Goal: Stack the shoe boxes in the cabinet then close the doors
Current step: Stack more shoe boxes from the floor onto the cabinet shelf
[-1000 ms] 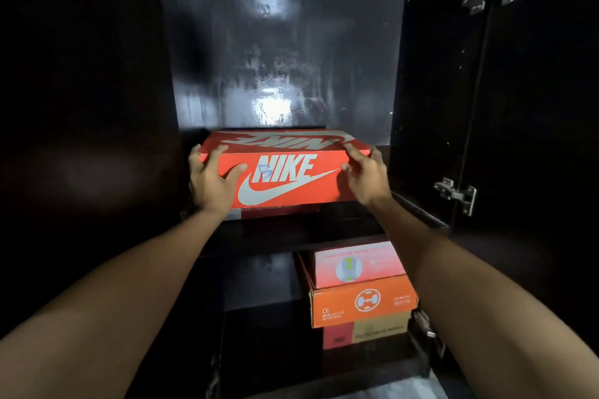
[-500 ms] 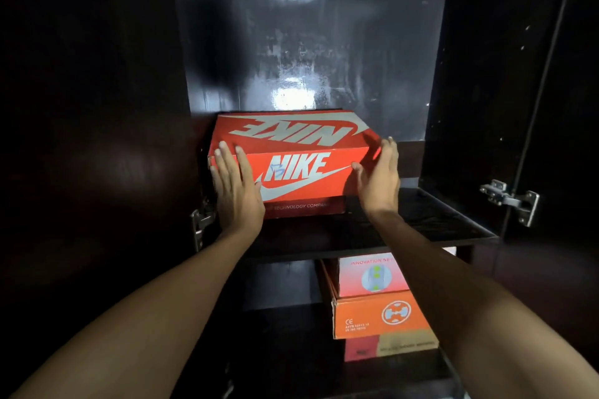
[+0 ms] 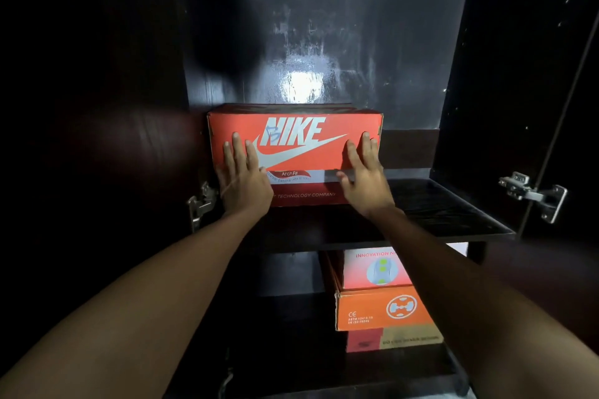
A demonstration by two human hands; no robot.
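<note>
The red Nike box [image 3: 295,142] sits on top of another box [image 3: 301,191] on the upper shelf [image 3: 447,214]. The left hand [image 3: 244,178] and right hand [image 3: 364,176] are laid flat and open on its front, nothing gripped. If it is pushed harder on one side, the top box could be turned crooked or slid off. More boxes [image 3: 382,308] are stacked on the shelf below.

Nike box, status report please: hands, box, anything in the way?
Left hand and right hand open, flat against Nike box. It sits atop another box on upper shelf. Nothing blocking.
</note>
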